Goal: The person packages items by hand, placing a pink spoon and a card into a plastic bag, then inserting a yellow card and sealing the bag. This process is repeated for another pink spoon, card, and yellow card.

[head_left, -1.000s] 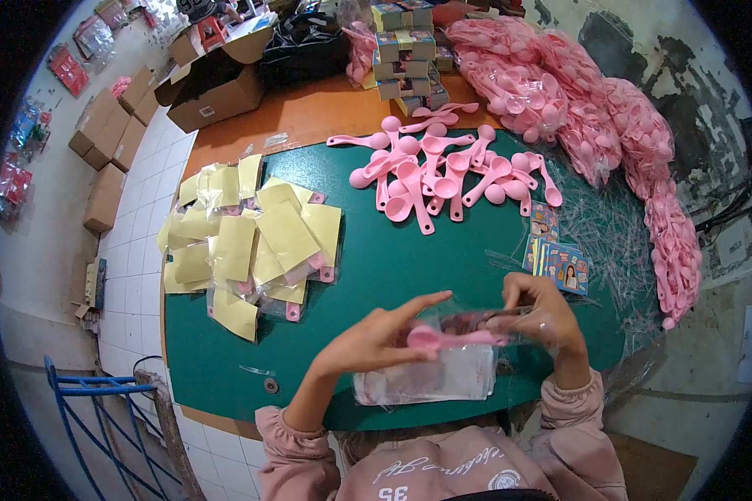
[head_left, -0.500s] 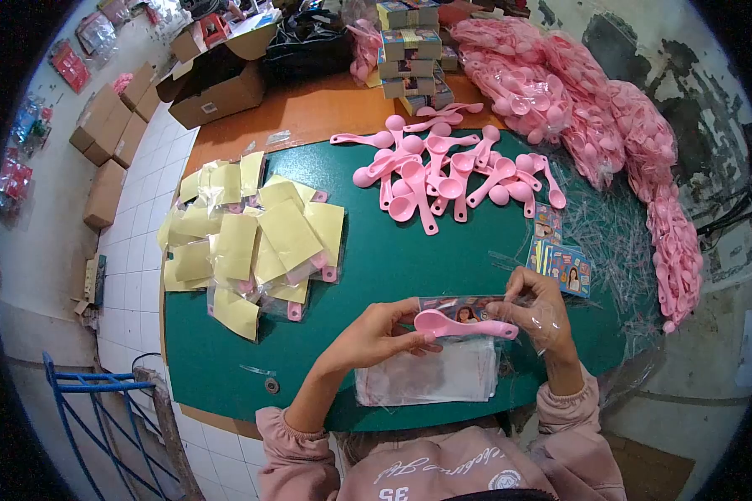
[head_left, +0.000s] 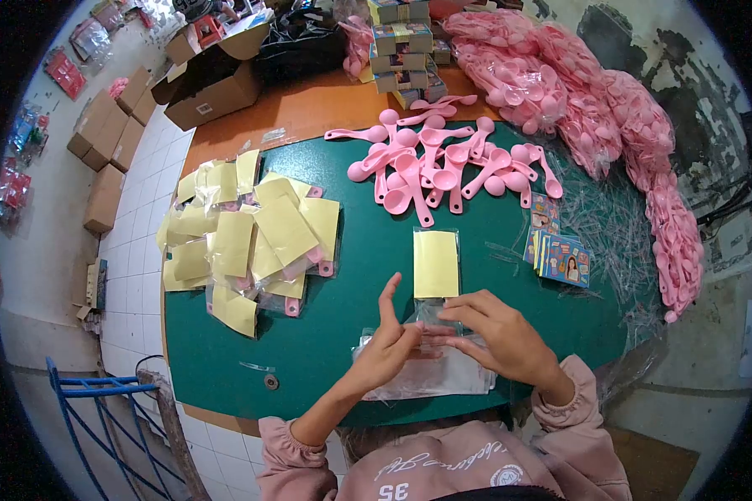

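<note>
A clear bag with a yellow card (head_left: pixel 436 264) in it lies on the green table, its yellow side up and its lower end between my hands. My left hand (head_left: pixel 388 342) has its index finger raised, with other fingers by the bag's lower end. My right hand (head_left: pixel 497 334) reaches in from the right, fingers bent and apart over the same end. No pink spoon shows under the card. Beneath both hands lies a stack of clear empty bags (head_left: pixel 443 377).
Packed yellow-card bags (head_left: pixel 251 234) are heaped at the left. Loose pink spoons (head_left: pixel 443 167) lie at the back, printed cards (head_left: pixel 564 259) at the right. Bagged spoons (head_left: pixel 593 108) line the right edge, near bundled cards (head_left: pixel 401 58) and an open carton (head_left: pixel 213 92).
The bag was held up with a pink spoon and printed card facing me; now it lies turned over on the table, yellow side up. Both hands have moved to its lower end.
</note>
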Motion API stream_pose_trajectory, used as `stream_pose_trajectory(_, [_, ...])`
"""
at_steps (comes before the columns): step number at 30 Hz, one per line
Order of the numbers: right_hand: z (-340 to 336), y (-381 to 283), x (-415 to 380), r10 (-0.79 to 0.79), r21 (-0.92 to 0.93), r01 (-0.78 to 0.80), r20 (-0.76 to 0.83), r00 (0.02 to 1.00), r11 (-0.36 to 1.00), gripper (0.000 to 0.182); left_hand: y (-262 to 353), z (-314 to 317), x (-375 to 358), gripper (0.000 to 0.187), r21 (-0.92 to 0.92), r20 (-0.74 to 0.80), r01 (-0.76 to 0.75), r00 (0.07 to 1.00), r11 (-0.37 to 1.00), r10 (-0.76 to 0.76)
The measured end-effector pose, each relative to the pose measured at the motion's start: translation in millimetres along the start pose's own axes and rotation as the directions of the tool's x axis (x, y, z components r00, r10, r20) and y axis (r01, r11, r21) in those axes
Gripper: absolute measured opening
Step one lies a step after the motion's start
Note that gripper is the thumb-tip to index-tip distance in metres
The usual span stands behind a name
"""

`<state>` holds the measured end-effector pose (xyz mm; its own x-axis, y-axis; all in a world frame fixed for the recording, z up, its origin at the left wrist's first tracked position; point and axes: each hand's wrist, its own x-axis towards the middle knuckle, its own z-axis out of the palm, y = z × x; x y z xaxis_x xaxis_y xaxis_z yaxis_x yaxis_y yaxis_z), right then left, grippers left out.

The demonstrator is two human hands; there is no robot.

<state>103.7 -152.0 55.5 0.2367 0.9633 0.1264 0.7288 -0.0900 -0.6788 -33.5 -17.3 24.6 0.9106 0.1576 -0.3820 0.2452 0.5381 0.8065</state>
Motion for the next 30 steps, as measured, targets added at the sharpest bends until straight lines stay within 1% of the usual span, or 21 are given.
stream_pose_trajectory(1, [2.9, -0.1, -0.4, -0.026, -0.048, 0.026, 0.008, 1.000, 0.999, 0.030, -2.5, -2.4, -0.8, 0.063, 0.000, 0.000, 0.002, 1.000, 1.000, -0.002])
stream_pose_trajectory(3, [10.4, -1.6, -0.1, -0.019, -0.026, 0.020, 0.028, 0.999, 0.999, 0.028, -10.6, -7.9, -0.5, 0.063, 0.048, 0.059, -0.022, 0.998, 0.999, 0.019])
stream_pose_trajectory(4, [13.9, -2.2, 0.3, -0.014, -0.005, 0.014, 0.048, 0.999, 1.000, 0.026, -11.5, -9.4, -0.4, 0.063, 0.047, 0.061, -0.019, 0.998, 0.999, 0.016])
stream_pose_trajectory(6, [20.2, -2.7, 1.8, -0.025, -0.007, 0.025, 0.042, 0.999, 1.000, 0.025, -12.6, -11.4, -0.9, 0.061, 0.108, 0.071, 0.023, 0.997, 0.994, -0.030])
stream_pose_trajectory(10, [24.3, -2.9, 5.5, -0.078, -0.017, 0.079, 0.045, 0.996, 0.997, 0.023, 0.1, -2.7, -8.1, 0.063, 0.037, 0.035, 0.051, 0.998, 0.998, -0.052])
stream_pose_trajectory(11, [24.6, -3.6, 6.0, -0.077, -0.018, 0.078, 0.042, 0.996, 0.997, 0.023, 1.6, -1.7, -9.4, 0.064, 0.216, 0.017, 0.004, 1.000, 0.976, -0.008])
stream_pose_trajectory(12, [24.9, -4.5, 5.9, -0.080, -0.019, 0.081, 0.056, 0.995, 0.997, 0.023, 2.1, -1.2, -10.2, 0.065, 0.389, 0.009, -0.039, 0.999, 0.921, 0.038])
stream_pose_trajectory(13, [25.1, -5.4, 5.8, -0.082, -0.021, 0.084, 0.067, 0.994, 0.996, 0.023, -0.4, -2.5, -9.5, 0.065, 0.392, 0.015, -0.039, 0.999, 0.919, 0.036])
stream_pose_trajectory(15, [31.2, -3.8, 3.3, -0.100, -0.068, 0.103, 0.040, 0.994, 0.992, 0.023, -8.8, -6.8, -4.8, 0.064, 0.248, -0.007, -0.069, 0.997, 0.966, 0.073])
stream_pose_trajectory(17, [32.1, -4.8, 2.3, -0.113, -0.118, 0.114, 0.015, 0.994, 0.986, 0.023, -10.9, -8.0, 0.6, 0.064, 0.232, -0.009, -0.063, 0.998, 0.971, 0.067])
stream_pose_trajectory(19, [27.2, -6.1, 4.0, -0.199, -0.018, 0.201, 0.084, 0.976, 0.979, 0.019, -7.4, -4.8, 2.4, 0.063, 0.215, -0.013, -0.057, 0.998, 0.975, 0.061])
stream_pose_trajectory(20, [23.8, -3.9, 3.3, -0.191, -0.022, 0.193, 0.076, 0.979, 0.981, 0.019, -1.0, -0.6, -0.1, 0.062, 0.259, -0.023, -0.062, 0.997, 0.964, 0.070])
stream_pose_trajectory(21, [19.8, -0.7, 2.0, -0.197, 0.159, 0.173, 0.147, 0.969, 0.972, 0.019, 3.3, 1.1, -1.1, 0.062, 0.304, -0.036, -0.065, 0.996, 0.950, 0.080])
stream_pose_trajectory(22, [15.2, 3.0, 0.9, -0.219, 0.336, 0.138, 0.216, 0.952, 0.932, 0.020, 4.2, 0.1, 0.1, 0.062, 0.309, -0.030, -0.063, 0.997, 0.949, 0.076])
stream_pose_trajectory(23, [6.0, 5.2, -0.3, -0.218, 0.336, 0.138, 0.215, 0.952, 0.932, 0.020, 4.5, -0.9, 1.6, 0.058, 0.234, -0.040, -0.063, 0.996, 0.970, 0.074])
stream_pose_trajectory(25, [-24.3, 11.6, -3.7, -0.242, 0.559, 0.078, 0.226, 0.943, 0.826, 0.019, 6.0, -4.1, 4.9, 0.052, 0.083, -0.060, -0.067, 0.996, 0.994, 0.072])
stream_pose_trajectory(26, [-46.5, 25.1, -4.7, -0.261, 0.579, 0.085, 0.227, 0.938, 0.811, 0.018, 7.4, -6.1, 5.4, 0.052, 0.085, -0.061, -0.066, 0.996, 0.994, 0.071])
stream_pose_trajectory(27, [-73.3, 44.6, -7.6, -0.280, 0.597, 0.092, 0.230, 0.932, 0.797, 0.017, 9.0, -8.0, 6.1, 0.046, 0.137, 0.019, -0.025, 1.000, 0.990, 0.023])
stream_pose_trajectory(28, [-96.7, 68.5, -18.1, -0.129, 0.619, 0.008, 0.151, 0.980, 0.785, 0.017, 9.6, -9.1, 6.7, 0.040, 0.191, 0.098, 0.010, 0.995, 0.982, -0.029])
stream_pose_trajectory(29, [-127.1, 96.9, -24.1, 0.079, 0.531, -0.106, 0.073, 0.994, 0.841, 0.019, 8.2, -8.5, 7.4, 0.040, 0.193, 0.101, 0.006, 0.995, 0.981, -0.026])
stream_pose_trajectory(30, [-150.6, 117.7, -24.4, 0.276, 0.531, -0.211, -0.044, 0.960, 0.820, 0.019, 6.1, -6.9, 8.5, 0.036, 0.108, 0.101, 0.015, 0.995, 0.994, -0.026])
